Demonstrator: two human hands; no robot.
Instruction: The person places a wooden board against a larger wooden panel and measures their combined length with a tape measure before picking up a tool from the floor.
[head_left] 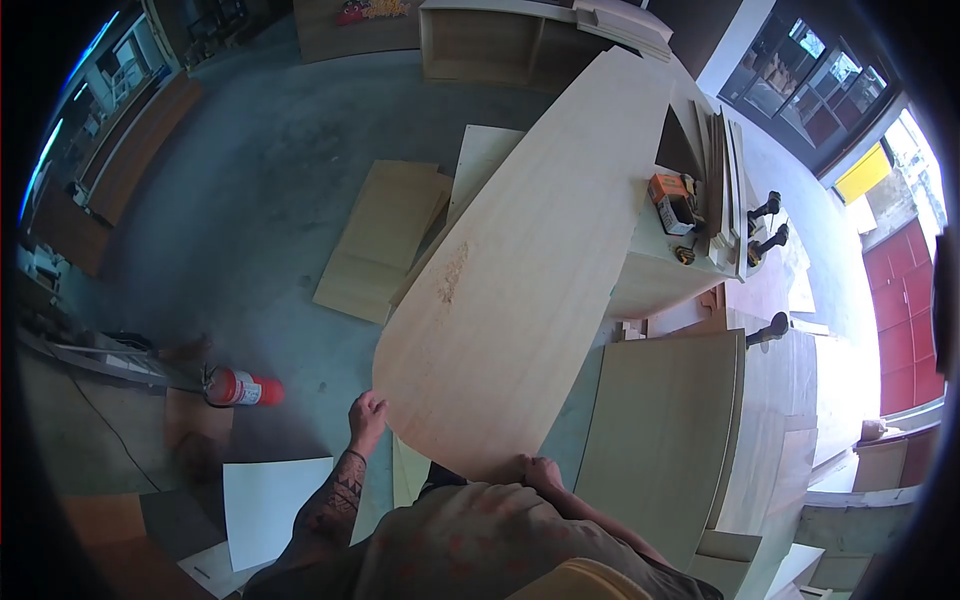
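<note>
Holding the near end of a big pale board [520, 260] with both hands, yeah, right in front of the waist. Pinching its left edge, by the rounded corner, with curled fingers of the left hand [367, 412]. Clenching the right hand [541, 473] round the near right corner; can't tell how hard from up here. Looking along the board, can see it slope off to the far side, lying partly over the counter [660, 262]. Got some sawdust [452, 272] scattered on top, left of the middle. Beside the board, on the counter, can spot an orange box [672, 203], a tape [684, 255] and a row of long strips [717, 190] with a drill [768, 206] just past them. Looking left, can see loose panels [378, 240] on the floor, partly under the board, plus a red extinguisher [245, 388] and a white sheet [276, 508] nearer the body.
</note>
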